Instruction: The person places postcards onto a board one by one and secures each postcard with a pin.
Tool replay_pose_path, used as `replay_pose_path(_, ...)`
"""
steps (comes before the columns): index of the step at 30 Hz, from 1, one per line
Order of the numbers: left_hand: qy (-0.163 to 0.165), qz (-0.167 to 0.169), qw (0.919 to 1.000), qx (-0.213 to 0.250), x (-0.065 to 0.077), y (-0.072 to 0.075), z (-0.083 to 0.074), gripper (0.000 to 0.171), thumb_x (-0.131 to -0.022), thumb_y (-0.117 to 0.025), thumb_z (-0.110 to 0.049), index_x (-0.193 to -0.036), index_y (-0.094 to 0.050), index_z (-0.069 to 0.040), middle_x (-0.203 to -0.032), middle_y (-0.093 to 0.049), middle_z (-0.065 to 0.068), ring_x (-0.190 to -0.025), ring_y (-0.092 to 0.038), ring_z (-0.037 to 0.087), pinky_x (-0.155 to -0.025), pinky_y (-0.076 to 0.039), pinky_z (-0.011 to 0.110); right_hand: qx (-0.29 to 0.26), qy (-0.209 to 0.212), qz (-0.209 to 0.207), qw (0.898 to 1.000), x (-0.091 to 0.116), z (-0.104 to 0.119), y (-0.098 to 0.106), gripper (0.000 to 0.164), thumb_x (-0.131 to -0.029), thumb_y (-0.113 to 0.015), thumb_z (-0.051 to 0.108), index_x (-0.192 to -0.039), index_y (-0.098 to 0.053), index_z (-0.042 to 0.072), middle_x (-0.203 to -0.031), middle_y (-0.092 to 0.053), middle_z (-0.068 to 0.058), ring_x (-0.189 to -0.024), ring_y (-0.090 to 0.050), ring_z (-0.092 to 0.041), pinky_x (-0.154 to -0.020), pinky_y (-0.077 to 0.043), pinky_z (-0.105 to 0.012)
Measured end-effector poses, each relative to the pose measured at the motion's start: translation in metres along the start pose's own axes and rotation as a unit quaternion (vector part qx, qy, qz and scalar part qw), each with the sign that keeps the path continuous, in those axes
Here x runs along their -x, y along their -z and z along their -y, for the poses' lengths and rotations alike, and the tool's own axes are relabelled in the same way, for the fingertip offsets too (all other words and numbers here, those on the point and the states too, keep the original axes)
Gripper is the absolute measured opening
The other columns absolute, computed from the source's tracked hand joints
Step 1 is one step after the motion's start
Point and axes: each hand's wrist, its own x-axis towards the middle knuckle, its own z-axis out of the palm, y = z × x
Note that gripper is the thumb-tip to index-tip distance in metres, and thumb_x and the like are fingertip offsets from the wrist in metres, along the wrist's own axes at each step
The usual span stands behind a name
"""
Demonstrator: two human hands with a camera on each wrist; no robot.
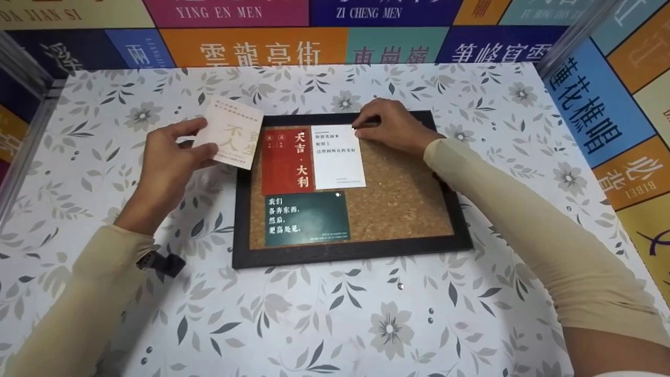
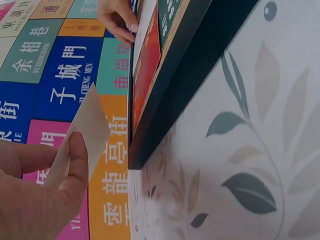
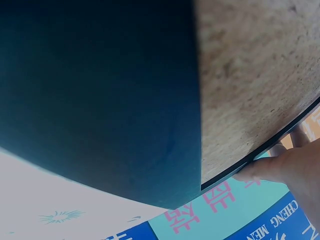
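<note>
My left hand (image 1: 170, 159) pinches a pale pink card (image 1: 230, 133) with gold lettering between thumb and fingers, raised beside the left edge of a black-framed cork board (image 1: 403, 193). The same card (image 2: 92, 125) appears nearly edge-on in the left wrist view. At the top right corner of a white card (image 1: 339, 162) on the board, my right hand (image 1: 390, 125) has curled fingers, thumb and forefinger pinching a small thumbtack (image 1: 354, 128), mostly hidden by the fingertips. A red card (image 1: 285, 167) is left of the white one, and a green card (image 1: 306, 222) lies below.
A silver thumbtack (image 1: 401, 286) lies on the flower-patterned tabletop (image 1: 293, 309) in front of the board. Colourful panels with large lettering (image 1: 261, 50) stand behind the table and along its right side. Bare cork shows on the board's right half.
</note>
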Motion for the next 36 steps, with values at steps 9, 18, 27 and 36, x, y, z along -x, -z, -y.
replay_pose_path(9, -0.007, 0.012, 0.9992, -0.036, 0.005, -0.018, 0.006, 0.06, -0.099, -0.067, 0.009, -0.157, -0.054, 0.005, -0.163, -0.05, 0.021, -0.106, -0.063, 0.017, -0.085, -0.064, 0.025, -0.008, 0.005, -0.002, 1.0, 0.0, -0.002, -0.001, 0.018, -0.1, -0.081, 0.008, -0.117, -0.085, 0.003, -0.122, -0.075, -0.013, -0.121, -0.064, -0.025, -0.11, -0.049, -0.043)
replay_pose_path(18, -0.007, 0.022, 0.9992, -0.033, 0.012, -0.037, 0.005, 0.06, -0.097, -0.069, 0.009, -0.155, -0.056, 0.006, -0.159, -0.054, 0.02, -0.107, -0.066, 0.018, -0.087, -0.063, 0.023, -0.004, 0.011, -0.004, 1.0, -0.001, -0.003, -0.001, 0.018, -0.1, -0.081, 0.009, -0.117, -0.085, 0.004, -0.121, -0.076, -0.013, -0.12, -0.065, -0.025, -0.109, -0.049, -0.042)
replay_pose_path(27, 0.001, 0.029, 0.9996, -0.001, 0.019, -0.055, 0.002, 0.06, -0.096, -0.069, 0.012, -0.155, -0.055, 0.008, -0.149, -0.057, 0.02, -0.11, -0.07, 0.019, -0.089, -0.064, 0.026, -0.01, 0.003, -0.003, 1.0, 0.0, -0.001, 0.0, 0.018, -0.101, -0.08, 0.009, -0.117, -0.085, 0.004, -0.123, -0.074, -0.012, -0.121, -0.064, -0.025, -0.11, -0.049, -0.042)
replay_pose_path(36, -0.014, 0.029, 0.9994, -0.015, 0.02, -0.07, 0.006, 0.059, -0.094, -0.072, 0.013, -0.152, -0.058, 0.009, -0.155, -0.056, 0.024, -0.131, -0.067, 0.029, -0.091, -0.062, 0.022, -0.015, 0.006, -0.001, 1.0, 0.001, -0.001, 0.0, 0.018, -0.101, -0.081, 0.01, -0.117, -0.085, 0.005, -0.123, -0.074, -0.012, -0.121, -0.064, -0.025, -0.109, -0.05, -0.042)
